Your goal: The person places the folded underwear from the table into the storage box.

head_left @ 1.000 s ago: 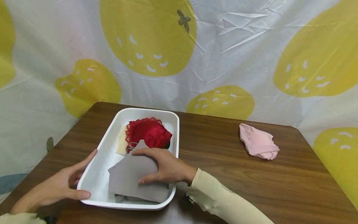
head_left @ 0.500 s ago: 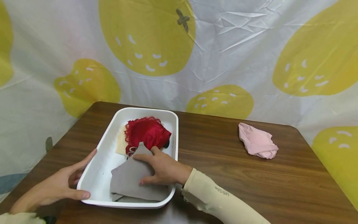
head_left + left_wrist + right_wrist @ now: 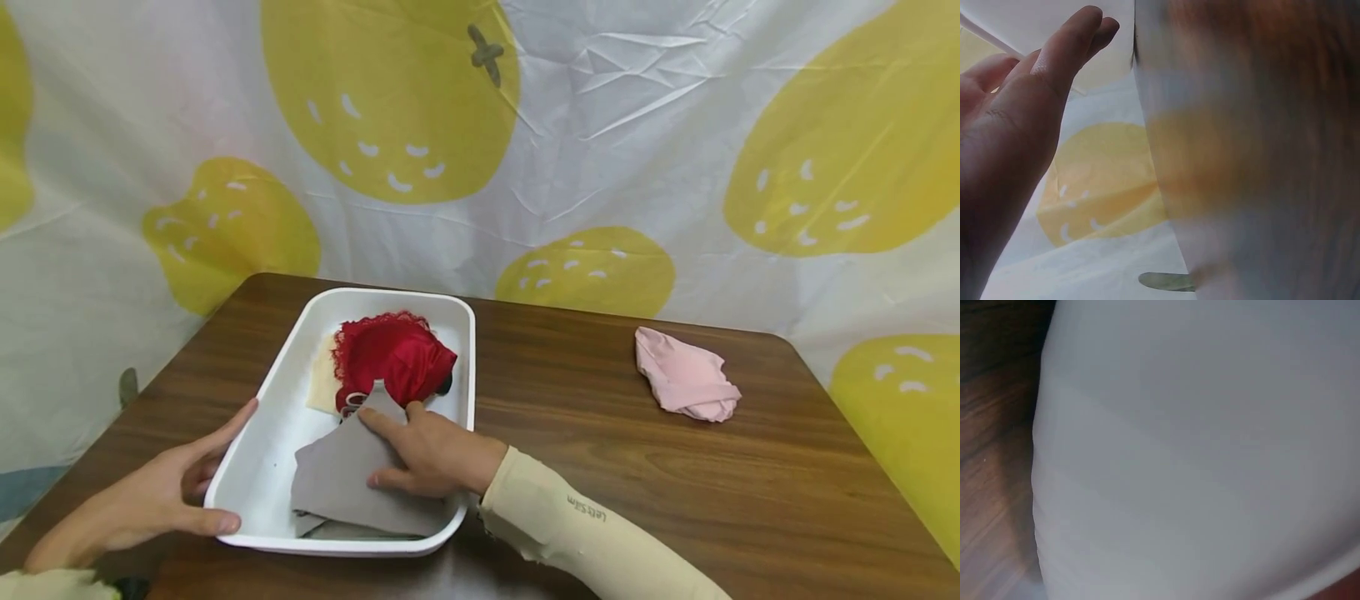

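A smooth grey folded garment lies in the near part of a white tray. My right hand reaches over the tray's right rim and rests on this garment, thumb and index finger extended across it. My left hand touches the tray's near left corner from outside, the thumb at the front rim and the index finger along the left side. In the left wrist view the left fingers look straight against the white wall. A red satin garment with lace edging lies beyond the grey one, partly overlapped by its tip.
A cream piece of cloth shows beside the red garment in the tray. A pink folded garment lies on the right of the brown wooden table. A lemon-print curtain hangs behind the table.
My right hand has lowered and shifted slightly on the grey garment, whose far tip sits a little lower; more of the red garment shows. My left hand and the tray stay put.
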Action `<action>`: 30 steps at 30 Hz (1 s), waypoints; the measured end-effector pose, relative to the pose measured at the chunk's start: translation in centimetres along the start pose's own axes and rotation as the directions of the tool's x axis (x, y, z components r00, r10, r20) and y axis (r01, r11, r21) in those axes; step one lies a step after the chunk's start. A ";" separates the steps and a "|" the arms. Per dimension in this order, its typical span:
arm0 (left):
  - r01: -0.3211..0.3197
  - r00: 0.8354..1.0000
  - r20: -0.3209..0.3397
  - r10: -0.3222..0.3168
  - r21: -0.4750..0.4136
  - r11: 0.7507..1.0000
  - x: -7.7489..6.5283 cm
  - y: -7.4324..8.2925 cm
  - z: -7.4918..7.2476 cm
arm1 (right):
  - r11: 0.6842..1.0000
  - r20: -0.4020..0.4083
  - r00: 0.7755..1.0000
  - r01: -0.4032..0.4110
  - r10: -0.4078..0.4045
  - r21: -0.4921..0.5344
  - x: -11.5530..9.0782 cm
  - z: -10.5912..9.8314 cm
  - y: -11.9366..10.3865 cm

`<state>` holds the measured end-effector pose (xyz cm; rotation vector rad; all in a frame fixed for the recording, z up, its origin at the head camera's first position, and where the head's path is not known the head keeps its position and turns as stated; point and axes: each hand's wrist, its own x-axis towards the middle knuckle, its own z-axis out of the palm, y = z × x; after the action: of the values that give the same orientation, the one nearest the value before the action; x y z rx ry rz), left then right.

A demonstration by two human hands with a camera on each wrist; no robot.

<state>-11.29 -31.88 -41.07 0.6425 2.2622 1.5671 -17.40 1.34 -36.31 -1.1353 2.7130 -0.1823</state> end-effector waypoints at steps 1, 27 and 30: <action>0.003 1.000 -0.001 -0.003 0.005 1.000 0.0 0.0 0.0 | 1.000 -0.001 1.000 -0.002 0.002 -0.004 -0.1 0.0 0.0; 0.049 0.999 -0.021 -0.048 0.053 0.997 0.1 0.0 -0.2 | 0.844 -0.469 0.880 0.303 -0.070 0.442 -3.1 -3.4 8.1; 0.053 0.999 -0.010 -0.053 0.049 0.997 0.2 0.0 -0.2 | 0.748 -0.484 0.874 0.289 0.049 0.597 -4.0 -3.1 10.3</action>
<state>-11.53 -31.97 -40.96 0.5848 2.3111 1.4970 -22.45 11.49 -34.72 -1.1283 2.5340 -1.4946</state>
